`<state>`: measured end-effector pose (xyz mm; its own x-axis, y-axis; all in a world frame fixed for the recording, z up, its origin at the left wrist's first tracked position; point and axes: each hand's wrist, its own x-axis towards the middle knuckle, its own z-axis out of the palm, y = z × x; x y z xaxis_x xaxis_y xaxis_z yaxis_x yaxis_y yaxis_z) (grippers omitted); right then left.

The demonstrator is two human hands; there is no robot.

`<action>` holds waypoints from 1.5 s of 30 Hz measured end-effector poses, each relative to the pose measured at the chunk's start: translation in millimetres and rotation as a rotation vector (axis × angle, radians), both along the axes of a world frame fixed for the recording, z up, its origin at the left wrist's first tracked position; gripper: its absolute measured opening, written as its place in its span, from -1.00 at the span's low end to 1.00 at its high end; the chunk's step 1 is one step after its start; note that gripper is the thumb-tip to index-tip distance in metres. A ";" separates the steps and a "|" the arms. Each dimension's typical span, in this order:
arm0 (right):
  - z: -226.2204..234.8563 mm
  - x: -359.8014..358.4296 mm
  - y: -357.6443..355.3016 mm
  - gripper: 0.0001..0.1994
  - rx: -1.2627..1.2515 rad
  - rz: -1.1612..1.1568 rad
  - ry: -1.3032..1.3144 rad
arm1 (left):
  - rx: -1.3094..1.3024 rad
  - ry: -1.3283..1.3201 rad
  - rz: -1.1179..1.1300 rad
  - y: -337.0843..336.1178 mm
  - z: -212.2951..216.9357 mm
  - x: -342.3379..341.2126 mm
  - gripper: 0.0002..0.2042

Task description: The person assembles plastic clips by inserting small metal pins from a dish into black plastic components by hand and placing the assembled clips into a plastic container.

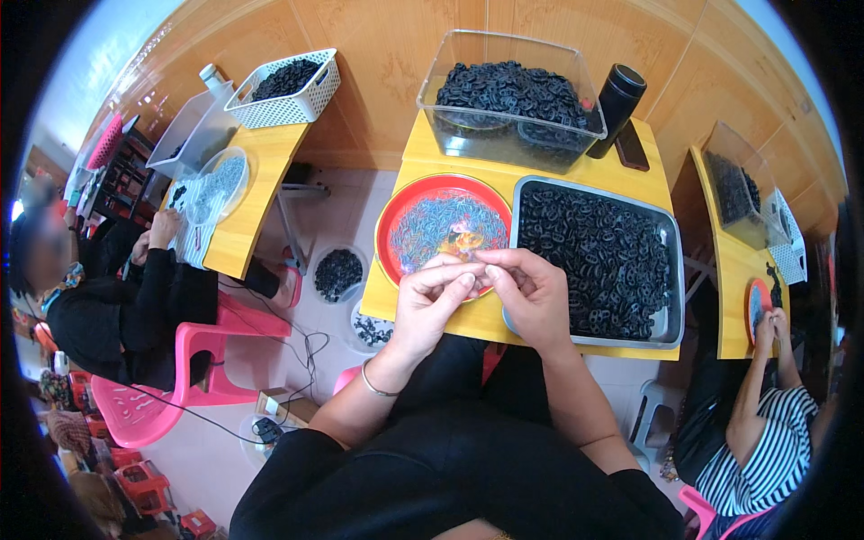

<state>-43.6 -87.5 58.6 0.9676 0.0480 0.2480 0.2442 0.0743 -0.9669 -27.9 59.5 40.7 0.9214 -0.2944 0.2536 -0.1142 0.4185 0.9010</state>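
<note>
My left hand [434, 304] and my right hand [533, 295] meet over the near edge of a yellow table [418, 317]. Thumbs and fingertips are pinched together, and whatever lies between them is too small or hidden to make out. Just beyond the hands is a round red plate [384, 225] with a pile of thin silvery pin-like pieces [432, 220] and a patterned orange-yellow middle. Beside my right hand lies a rectangular metal tray [676, 270], filled with small black ring-like parts [594, 256].
At the table's back stand a clear plastic bin [504, 148] of black parts, a black bottle [621, 101] and a dark phone [632, 147]. Tubs of black parts [339, 274] sit on the floor at left, near loose cables [310, 355]. Other people work at tables on both sides.
</note>
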 end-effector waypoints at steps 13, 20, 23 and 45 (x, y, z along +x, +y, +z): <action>7.8 -2.2 -2.5 -0.81 -0.063 -0.057 -0.010 | 0.056 -0.064 0.016 -2.5 2.4 2.8 -0.83; -0.2 -12.2 -21.5 -0.89 -0.140 -0.111 -0.064 | 0.329 -0.139 0.196 19.0 -3.3 -1.4 -0.92; -4.5 -29.2 -46.4 -0.95 -0.222 -0.167 0.014 | 0.459 -0.160 0.272 47.5 -20.2 -1.2 -0.92; -81.8 -233.3 -165.7 -0.67 -1.008 0.180 0.244 | 1.430 -0.278 -0.067 124.4 -77.6 -75.8 -0.77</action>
<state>-276.9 -253.2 -23.2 0.9440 0.2718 -0.1872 0.0999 -0.7759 -0.6229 -103.6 184.0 -36.9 0.8672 -0.4825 -0.1228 -0.3673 -0.7865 0.4964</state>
